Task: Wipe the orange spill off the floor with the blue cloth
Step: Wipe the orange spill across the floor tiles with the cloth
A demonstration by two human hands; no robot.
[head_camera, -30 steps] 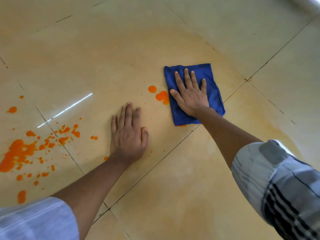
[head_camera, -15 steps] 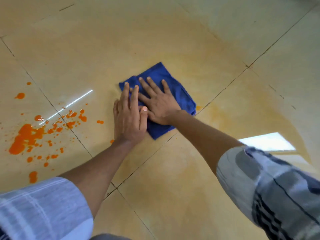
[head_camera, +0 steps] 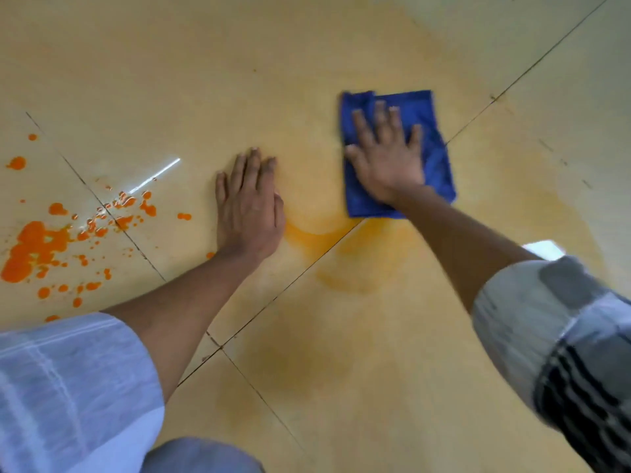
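The blue cloth (head_camera: 432,155) is pinned flat to the floor (head_camera: 341,353) under the right hand (head_camera: 387,158), fingers spread. Bare tile is seen past the fingertips. The left hand (head_camera: 247,213) is planted, fingers together; orange spill (head_camera: 32,247) sits beyond its pinky, cut off at the frame edge.

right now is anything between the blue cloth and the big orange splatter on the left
Yes: the left hand lies flat on the floor between the blue cloth, under the right hand, and the orange spill. Otherwise only bare tile shows.
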